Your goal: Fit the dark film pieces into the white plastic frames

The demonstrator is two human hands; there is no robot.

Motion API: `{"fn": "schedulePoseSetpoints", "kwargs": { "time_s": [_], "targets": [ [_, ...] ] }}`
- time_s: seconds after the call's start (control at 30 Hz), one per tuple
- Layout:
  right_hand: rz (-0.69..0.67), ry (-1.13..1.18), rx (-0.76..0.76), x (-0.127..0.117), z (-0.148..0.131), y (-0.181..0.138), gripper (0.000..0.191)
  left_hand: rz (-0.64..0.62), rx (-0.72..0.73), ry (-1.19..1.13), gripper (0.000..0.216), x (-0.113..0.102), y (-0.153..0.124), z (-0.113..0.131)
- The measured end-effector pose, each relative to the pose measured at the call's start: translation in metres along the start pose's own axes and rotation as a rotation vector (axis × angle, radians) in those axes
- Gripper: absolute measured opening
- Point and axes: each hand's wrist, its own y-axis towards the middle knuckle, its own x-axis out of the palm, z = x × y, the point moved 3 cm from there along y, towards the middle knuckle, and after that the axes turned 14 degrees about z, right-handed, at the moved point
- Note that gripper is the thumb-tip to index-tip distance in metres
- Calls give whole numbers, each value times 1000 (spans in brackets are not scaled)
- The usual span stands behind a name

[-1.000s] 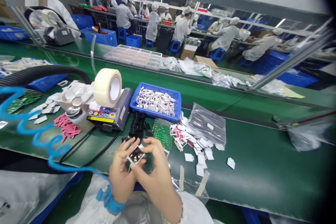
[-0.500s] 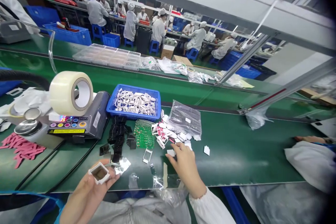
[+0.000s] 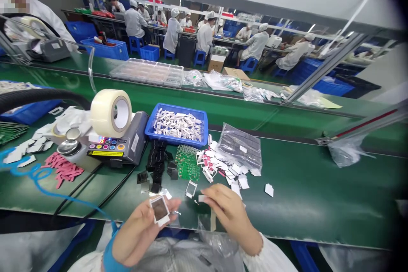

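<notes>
Left hand [image 3: 140, 229] fingers pinch a white-framed square part [image 3: 160, 210]; right hand [image 3: 228, 210] fingers pinch a small white piece [image 3: 202, 198] — just beyond them, loose white pieces [image 3: 237, 176] on the green counter [image 3: 312, 191].

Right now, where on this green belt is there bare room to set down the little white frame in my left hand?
Bare belt lies right of the lone white piece, out to the clear bag. Crowded: ahead of the left hand with the white frame, around the black parts, circuit board, white scraps and blue tray.
</notes>
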Motion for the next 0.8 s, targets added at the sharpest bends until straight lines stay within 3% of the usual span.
{"fn": "schedulePoseSetpoints", "kwargs": {
  "time_s": [0.07, 0.13, 0.23, 0.43, 0.5, 0.8],
  "targets": [
    [-47, 239, -27, -7, -30, 17, 30, -73, -23, 5, 42, 7, -4, 3],
    [-177, 413, -57, -10, -56, 34, 35, -169, -66, 15, 48, 15, -9, 7],
    [-343, 491, -72, -4, -78, 56, 32, -258, -101, 17, 42, 21, -17, 13],
    [-313, 512, -50, 13, -82, 76, 23, -240, -113, -58, 33, 12, -27, 21],
    [-242, 503, -56, 17, -83, 76, 22, -203, -59, -62, 32, 9, -27, 23],
    [313, 446, -6, 32, -89, 51, 19, -93, 138, -71, 37, 9, -19, 19]
  ]
}}
